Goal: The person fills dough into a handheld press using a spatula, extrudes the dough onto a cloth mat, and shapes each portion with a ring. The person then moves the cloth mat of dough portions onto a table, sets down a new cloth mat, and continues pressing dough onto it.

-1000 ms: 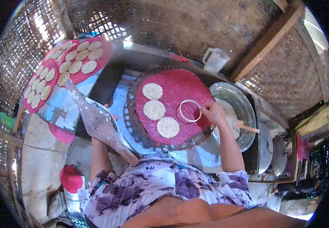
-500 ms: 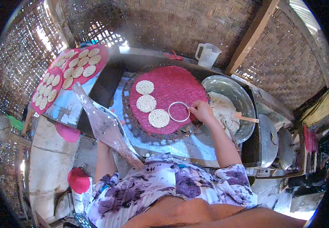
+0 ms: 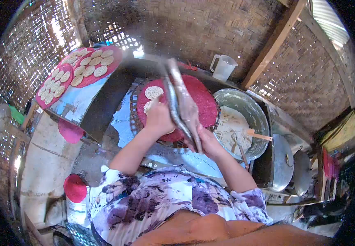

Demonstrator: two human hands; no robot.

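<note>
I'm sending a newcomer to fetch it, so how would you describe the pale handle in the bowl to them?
Start at the big round red sheet in the middle, then go right to the metal bowl holding whitish dough. The pale handle reaches its right-hand rim. Unlike the darker handle nearer the person, it is flat, light orange-tan and points right.

A woven back wall (image 3: 177,28) is rising behind everything, while daylight is pricking through the looser weave of the left wall (image 3: 26,61). A wooden post (image 3: 275,44) is slanting beside a right-hand woven panel (image 3: 298,69), and pale corrugated sheeting (image 3: 330,22) is catching light above. At lower left, a pale surface, possibly the floor (image 3: 42,168), is showing cracks.
</note>
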